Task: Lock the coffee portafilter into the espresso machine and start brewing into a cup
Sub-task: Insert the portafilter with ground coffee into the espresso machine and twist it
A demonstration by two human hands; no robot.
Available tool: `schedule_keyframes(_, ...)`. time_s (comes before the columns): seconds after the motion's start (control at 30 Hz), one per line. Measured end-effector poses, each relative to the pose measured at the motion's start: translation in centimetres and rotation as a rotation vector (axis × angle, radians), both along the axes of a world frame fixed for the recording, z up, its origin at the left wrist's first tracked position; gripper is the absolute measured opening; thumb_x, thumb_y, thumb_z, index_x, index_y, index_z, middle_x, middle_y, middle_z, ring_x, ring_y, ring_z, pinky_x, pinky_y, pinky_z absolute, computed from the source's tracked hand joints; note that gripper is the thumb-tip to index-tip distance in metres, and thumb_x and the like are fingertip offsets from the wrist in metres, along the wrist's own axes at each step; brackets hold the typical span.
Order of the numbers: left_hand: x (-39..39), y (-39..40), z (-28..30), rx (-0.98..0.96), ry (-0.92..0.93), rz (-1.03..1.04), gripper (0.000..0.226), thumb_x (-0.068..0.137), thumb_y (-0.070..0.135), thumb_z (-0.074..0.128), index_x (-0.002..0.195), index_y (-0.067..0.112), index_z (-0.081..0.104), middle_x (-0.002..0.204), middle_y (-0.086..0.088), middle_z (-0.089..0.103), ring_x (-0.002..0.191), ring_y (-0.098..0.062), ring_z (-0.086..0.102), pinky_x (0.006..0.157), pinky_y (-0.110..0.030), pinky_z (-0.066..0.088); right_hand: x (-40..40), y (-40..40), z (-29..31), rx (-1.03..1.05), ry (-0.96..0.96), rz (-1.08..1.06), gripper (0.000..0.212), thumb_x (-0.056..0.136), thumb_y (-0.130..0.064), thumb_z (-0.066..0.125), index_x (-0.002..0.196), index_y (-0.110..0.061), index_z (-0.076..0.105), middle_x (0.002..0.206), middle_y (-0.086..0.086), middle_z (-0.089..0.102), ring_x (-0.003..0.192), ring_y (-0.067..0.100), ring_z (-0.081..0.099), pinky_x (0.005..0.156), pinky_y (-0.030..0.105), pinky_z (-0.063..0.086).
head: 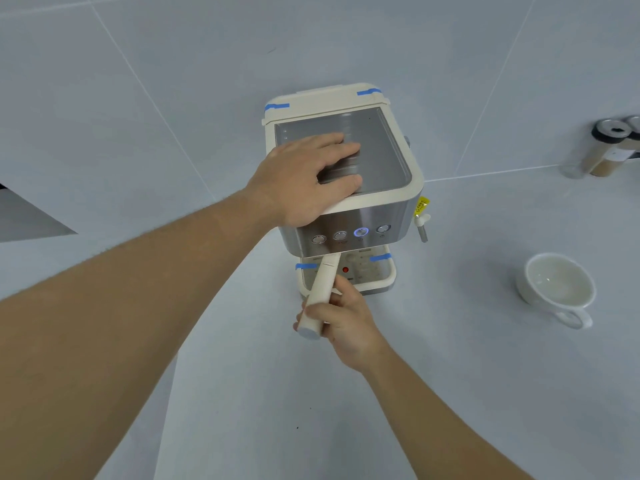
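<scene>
On the pale grey counter (242, 393) stood a cream and steel espresso machine (349, 202), strips of blue tape at its corners. The left hand (304, 181) lay flat on the machine's metal top tray, fingers spread and palm pressing down, closed on nothing. Below the front panel, the right hand (343, 320) was wrapped around the cream handle of the portafilter (320, 296), which slanted from under the brew head down and toward the person; its basket end was hidden beneath the machine's overhang. One button (361, 232) in the row of four glowed blue. A steam wand (422, 226) hung at the machine's right side. Well off to the right sat an empty white cup (557, 289), apart from the drip tray, and two jars (602, 147) stood farther back near the wall.
</scene>
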State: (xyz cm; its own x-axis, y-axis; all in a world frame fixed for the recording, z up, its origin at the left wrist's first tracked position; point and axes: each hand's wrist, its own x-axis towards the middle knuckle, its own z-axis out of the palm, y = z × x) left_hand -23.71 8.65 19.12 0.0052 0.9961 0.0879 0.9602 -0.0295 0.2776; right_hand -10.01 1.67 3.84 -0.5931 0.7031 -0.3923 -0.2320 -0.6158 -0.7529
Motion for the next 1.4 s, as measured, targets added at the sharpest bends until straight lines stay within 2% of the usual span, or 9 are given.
schedule_keyframes(0.13,0.0,0.2,0.1,-0.029,0.031,-0.003,0.066,0.084,0.065,0.033,0.145,0.04,0.037,0.159,0.009,0.031,0.146,-0.015,0.026,0.119,-0.042,0.019,0.4,-0.2,0.5,-0.029,0.012,0.008,0.054,0.071,0.004,0.061,0.123,-0.007,0.057,0.083,0.017,0.056,0.061,0.027,0.059,0.065,0.042,0.054)
schedule_keyframes(0.33,3.0,0.6,-0.2,-0.077,0.05,0.135,0.061,0.086,0.067,0.026,0.136,0.036,0.038,0.157,0.007,0.03,0.147,-0.021,0.019,0.118,-0.054,0.008,0.9,-0.8,1.5,-0.108,0.009,-0.016,0.024,0.099,-0.008,0.052,0.115,-0.022,0.063,0.08,0.013,0.056,0.067,0.028,0.059,0.065,0.041,0.059)
schedule_keyframes(0.43,2.9,0.2,-0.2,-0.091,0.071,0.138,0.061,0.089,0.066,0.023,0.146,0.043,0.027,0.164,0.008,0.016,0.151,-0.02,0.008,0.12,-0.053,0.002,1.1,-0.6,1.8,-0.103,-0.062,-0.036,0.016,0.102,-0.017,0.047,0.107,-0.017,0.062,0.077,0.012,0.052,0.06,0.026,0.054,0.058,0.037,0.052)
schedule_keyframes(0.57,2.9,0.2,-0.3,-0.085,0.092,0.129,0.061,0.09,0.065,0.022,0.147,0.044,0.024,0.163,0.01,0.016,0.151,-0.019,0.009,0.12,-0.053,0.004,3.4,0.8,1.7,-0.091,-0.085,0.063,0.014,0.102,-0.019,0.048,0.101,-0.012,0.06,0.073,0.012,0.053,0.057,0.027,0.053,0.054,0.035,0.048)
schedule_keyframes(0.8,2.9,0.1,-0.3,-0.059,0.091,0.132,0.058,0.091,0.063,0.024,0.146,0.046,0.026,0.162,0.011,0.02,0.15,-0.019,0.012,0.12,-0.053,0.005,6.1,3.4,2.3,-0.093,-0.123,0.287,0.015,0.102,-0.017,0.048,0.114,-0.014,0.057,0.076,0.015,0.057,0.062,0.029,0.058,0.059,0.039,0.053)
schedule_keyframes(1.0,3.0,0.0,-0.3,-0.068,0.09,0.141,0.056,0.091,0.063,0.026,0.145,0.047,0.027,0.162,0.012,0.02,0.15,-0.019,0.011,0.12,-0.051,0.005,6.6,3.9,2.7,-0.105,-0.116,0.33,0.015,0.103,-0.017,0.047,0.112,-0.02,0.057,0.077,0.014,0.058,0.064,0.028,0.059,0.06,0.039,0.055)
schedule_keyframes(1.13,3.0,0.0,-0.1,-0.071,0.077,0.148,0.057,0.091,0.062,0.027,0.146,0.046,0.027,0.162,0.012,0.02,0.15,-0.019,0.012,0.121,-0.05,0.005,6.8,4.0,2.7,-0.114,-0.137,0.332,0.02,0.102,-0.017,0.049,0.121,-0.013,0.056,0.077,0.014,0.06,0.067,0.029,0.061,0.066,0.043,0.056)
schedule_keyframes(1.3,3.1,0.1,-0.1,-0.063,0.067,0.162,0.059,0.09,0.063,0.028,0.145,0.044,0.03,0.16,0.011,0.026,0.149,-0.018,0.017,0.12,-0.049,0.01,7.2,3.7,3.4,-0.135,-0.185,0.317,0.014,0.1,-0.015,0.053,0.109,-0.007,0.061,0.089,0.018,0.062,0.075,0.031,0.064,0.078,0.049,0.058)
schedule_keyframes(1.4,3.3,-0.2,0.1,-0.046,0.074,0.154,0.061,0.088,0.062,0.027,0.143,0.039,0.037,0.152,0.007,0.039,0.141,-0.02,0.032,0.117,-0.048,0.021,7.6,3.6,4.0,-0.109,-0.227,0.329,0.012,0.099,-0.012,0.053,0.104,-0.009,0.064,0.093,0.016,0.065,0.08,0.032,0.064,0.088,0.05,0.055)
